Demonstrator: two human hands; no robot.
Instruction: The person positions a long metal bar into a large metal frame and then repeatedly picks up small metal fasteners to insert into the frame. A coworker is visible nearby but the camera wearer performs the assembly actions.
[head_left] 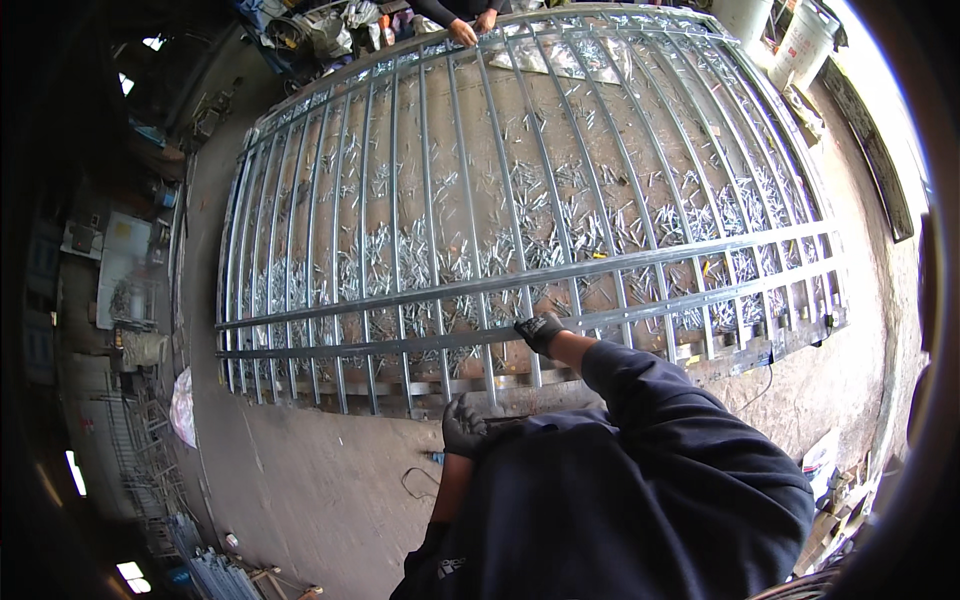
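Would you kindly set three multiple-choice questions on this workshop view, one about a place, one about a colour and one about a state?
1. Where does the right hand rest?
A. On a cross rail of the metal fence panel
B. On the white buckets
C. On the floor

2. What colour are the gloves on both hands?
A. Yellow
B. Black
C. White

3. How does the fence panel lie?
A. Upright against a wall
B. Hanging from a hook
C. Flat on the work table

Answers: 1 A, the gloved fingers sit on the lower cross rail near the panel's near edge. 2 B, the right hand and the left hand both wear dark black gloves. 3 C, the bars lie level above the table, with small metal pieces scattered beneath, and another person's hands hold the far edge.
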